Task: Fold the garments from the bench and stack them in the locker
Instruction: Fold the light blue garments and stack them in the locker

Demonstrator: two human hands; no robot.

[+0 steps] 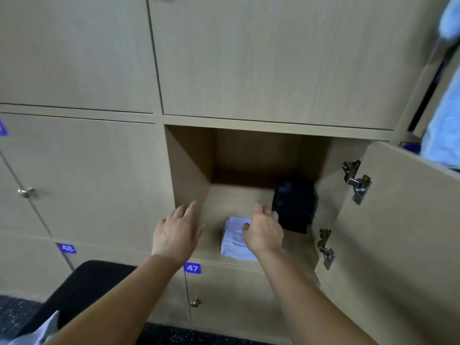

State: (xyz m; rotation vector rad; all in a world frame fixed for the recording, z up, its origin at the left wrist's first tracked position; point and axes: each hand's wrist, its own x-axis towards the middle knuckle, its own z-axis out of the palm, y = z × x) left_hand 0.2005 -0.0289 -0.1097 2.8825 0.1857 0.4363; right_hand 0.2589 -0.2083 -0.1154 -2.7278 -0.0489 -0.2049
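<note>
While both bare arms stretched toward the open locker (189,170), the left hand (178,230) hovered at the front left corner of the opening, its fingers straight and spread, holding nothing; the right hand (263,232) lay over the right side of a folded white garment (234,242), its fingers loosely bent and apart, gripping nothing, with the thumb tip down against the cloth; whether the fingers themselves touched the cloth could not be told; the white garment lay flat on the locker floor, close to the front edge and about midway across; a folded black garment (293,207) sat further back against the right wall, just beside the right fingertips, and the hand hid whether the two garments touched; the locker door (398,232) stood swung out to the right, showing two metal hinges, an upper hinge (357,181) and a lower hinge (326,249); below the opening a closed door carried a blue label 47 (192,268) and a small brass knob (196,302); a blue label 48 (66,248) marked the door to the left; a black bench (82,287) filled the lower left above a dark speckled floor (15,317), and a pale grey garment (37,332) showed in the bottom left corner, near the bench; light blue cloth (445,125) hung at the far right, beyond the door
</note>
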